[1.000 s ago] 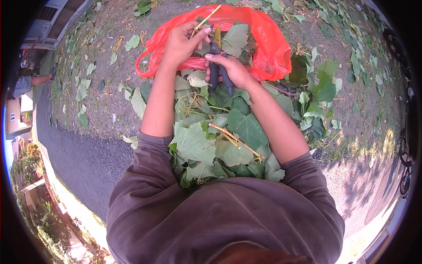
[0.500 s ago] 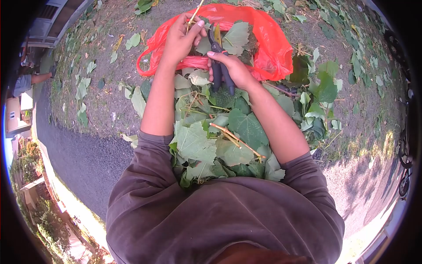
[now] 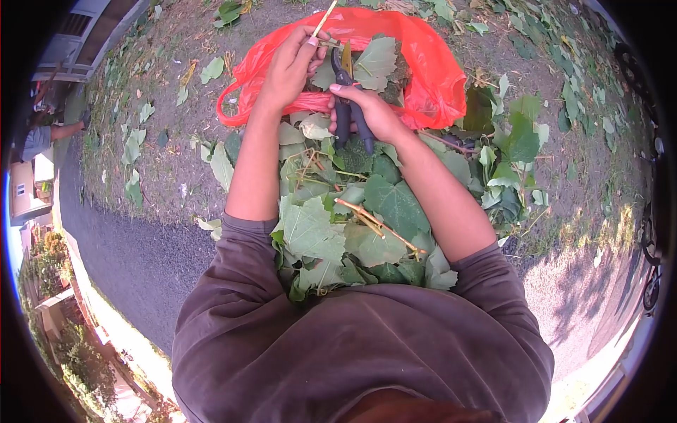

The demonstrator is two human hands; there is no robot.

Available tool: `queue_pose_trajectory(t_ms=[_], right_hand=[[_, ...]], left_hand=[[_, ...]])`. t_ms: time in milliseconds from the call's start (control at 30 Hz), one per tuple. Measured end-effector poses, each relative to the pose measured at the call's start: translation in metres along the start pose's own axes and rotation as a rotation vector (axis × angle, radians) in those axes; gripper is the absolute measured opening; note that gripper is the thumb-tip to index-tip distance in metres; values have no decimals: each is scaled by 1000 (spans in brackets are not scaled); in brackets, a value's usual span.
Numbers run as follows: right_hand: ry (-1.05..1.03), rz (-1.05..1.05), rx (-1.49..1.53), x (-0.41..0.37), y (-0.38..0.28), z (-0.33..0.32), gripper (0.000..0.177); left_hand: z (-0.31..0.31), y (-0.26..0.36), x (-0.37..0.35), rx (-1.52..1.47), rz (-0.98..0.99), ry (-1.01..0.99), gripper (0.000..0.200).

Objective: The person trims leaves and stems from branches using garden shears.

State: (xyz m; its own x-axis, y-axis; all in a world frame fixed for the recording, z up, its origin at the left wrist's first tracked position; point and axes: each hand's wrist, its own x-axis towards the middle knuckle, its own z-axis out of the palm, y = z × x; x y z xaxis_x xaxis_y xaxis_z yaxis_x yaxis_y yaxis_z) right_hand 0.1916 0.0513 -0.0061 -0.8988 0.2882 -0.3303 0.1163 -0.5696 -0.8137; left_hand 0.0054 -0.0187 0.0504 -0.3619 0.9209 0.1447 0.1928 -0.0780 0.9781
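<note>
Pinched in my left hand [image 3: 290, 69] is a pale cut stem [image 3: 325, 17], its upper end sticking up past the fingers. My right hand [image 3: 374, 113] is wrapped round dark-handled pruning shears [image 3: 345, 95], whose blades point away from me, right beside the left fingertips. Both hands are over the near edge of a red plastic bag [image 3: 430, 63], which lies open with large green leaves [image 3: 376, 62] inside. Between my forearms a heap of broad green leaves [image 3: 314, 229] reaches back to my shirt. A brown forked twig [image 3: 381, 227] rests on that heap.
More leafy cuttings [image 3: 518, 144] lie right of the bag. Loose leaves are scattered over the bare ground [image 3: 176, 148]. Grey pavement [image 3: 141, 247] runs along the left. Another person's arm [image 3: 67, 130] shows at the far left, and bicycle wheels [image 3: 650, 289] at the far right.
The left hand and the stem have shifted slightly, with the stem's top a little further right. The shears' blades have moved slightly left and look closer together.
</note>
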Motion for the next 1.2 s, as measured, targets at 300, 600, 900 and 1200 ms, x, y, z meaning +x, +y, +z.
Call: queue_pose_trajectory(t_ms=[300, 600, 900, 1200], right_hand=[[-34, 2, 58, 2, 2, -3, 50], [-36, 18, 79, 5, 3, -4, 50], [-69, 40, 124, 5, 2, -8, 49], [-134, 24, 204, 2, -1, -8, 45]], left_hand=[[-2, -4, 0, 66, 0, -119, 18], [5, 11, -3, 580, 197, 49, 17], [5, 11, -3, 671, 283, 37, 16], [6, 20, -7, 797, 172, -4, 15]])
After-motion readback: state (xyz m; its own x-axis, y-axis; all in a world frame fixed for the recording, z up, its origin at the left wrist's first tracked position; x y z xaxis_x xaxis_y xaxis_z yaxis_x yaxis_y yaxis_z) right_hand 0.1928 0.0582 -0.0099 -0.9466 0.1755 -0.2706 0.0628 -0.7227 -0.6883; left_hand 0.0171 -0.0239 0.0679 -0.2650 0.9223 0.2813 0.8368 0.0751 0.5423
